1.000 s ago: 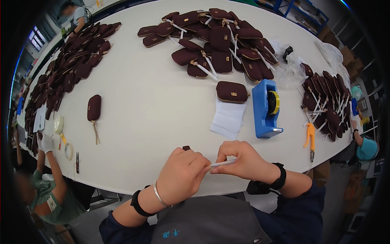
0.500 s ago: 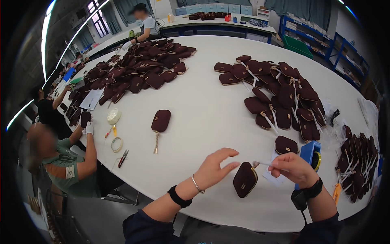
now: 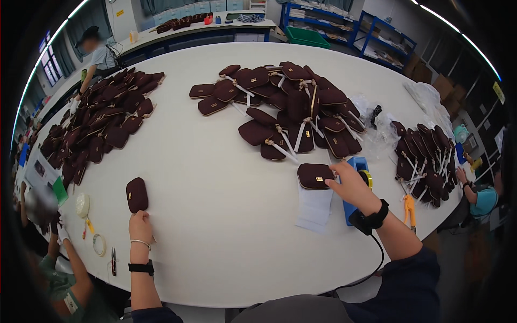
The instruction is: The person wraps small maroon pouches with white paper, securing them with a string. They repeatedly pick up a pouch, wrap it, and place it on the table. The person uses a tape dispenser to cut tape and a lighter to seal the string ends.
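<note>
Far out to the left, my left hand (image 3: 141,227) is closed at the near end of a dark maroon zip pouch (image 3: 137,195) lying flat on the table. Its cord pull is hidden by my fingers. My right hand (image 3: 353,184) has thumb and fingers at the right end of another maroon zip pouch (image 3: 312,176), which bears a small gold plate. White paper sheets (image 3: 314,210) lie partly under that pouch. Just beside my right hand stands a blue tape dispenser (image 3: 353,207) with a yellow-edged roll.
Beyond my right hand is a heap of pouches (image 3: 291,105) with white-wrapped pulls; another pile (image 3: 428,161) sits right, near orange-handled pliers (image 3: 410,211). Clear plastic (image 3: 385,129) lies between. Left are a larger heap (image 3: 102,121), tape roll (image 3: 99,245), snips (image 3: 113,262) and co-workers (image 3: 70,269).
My view has turned right. My left hand has reached left to the lone pouch. My right hand no longer holds the pouch by its white-wrapped pull and is now at the pouch beside the dispenser.
</note>
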The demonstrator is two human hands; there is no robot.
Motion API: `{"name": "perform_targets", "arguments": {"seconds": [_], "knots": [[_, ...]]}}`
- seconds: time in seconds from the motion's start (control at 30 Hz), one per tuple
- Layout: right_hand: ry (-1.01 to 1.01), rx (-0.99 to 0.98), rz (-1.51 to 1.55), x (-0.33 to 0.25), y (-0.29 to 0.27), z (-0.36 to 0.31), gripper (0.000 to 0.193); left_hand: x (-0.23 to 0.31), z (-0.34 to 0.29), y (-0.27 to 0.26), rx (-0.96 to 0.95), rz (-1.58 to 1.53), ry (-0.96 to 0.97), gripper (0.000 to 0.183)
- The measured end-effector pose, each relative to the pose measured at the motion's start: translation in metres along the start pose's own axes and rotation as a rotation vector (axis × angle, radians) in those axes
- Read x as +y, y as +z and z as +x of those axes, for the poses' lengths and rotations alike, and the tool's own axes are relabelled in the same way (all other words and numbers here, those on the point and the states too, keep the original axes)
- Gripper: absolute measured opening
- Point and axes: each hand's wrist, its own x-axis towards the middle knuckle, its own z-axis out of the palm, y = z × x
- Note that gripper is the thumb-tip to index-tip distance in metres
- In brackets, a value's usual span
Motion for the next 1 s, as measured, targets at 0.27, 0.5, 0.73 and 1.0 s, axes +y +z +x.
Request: {"name": "perform_targets", "arguments": {"seconds": [0.27, 0.5, 0.73, 1.0], "knots": [[0.061, -0.167, -0.131, 0.000, 0.057, -0.046, 0.031, 0.129, -0.065, -0.023, -0.429, -0.420, 0.250, 0.024], [0.115, -0.070, 0.032, 0.016, 0.086, -0.065, 0.029, 0.134, -0.073, -0.016, 0.075, 0.061, 0.663, 0.022], [0.158, 0.038, 0.212, 0.026, 0.090, -0.067, 0.025, 0.136, -0.067, -0.005, 0.051, 0.129, 0.724, 0.013], [0.149, 0.086, 0.270, 0.030, 0.085, -0.062, 0.020, 0.181, -0.099, -0.033, -0.046, -0.063, 0.723, 0.015]]}}
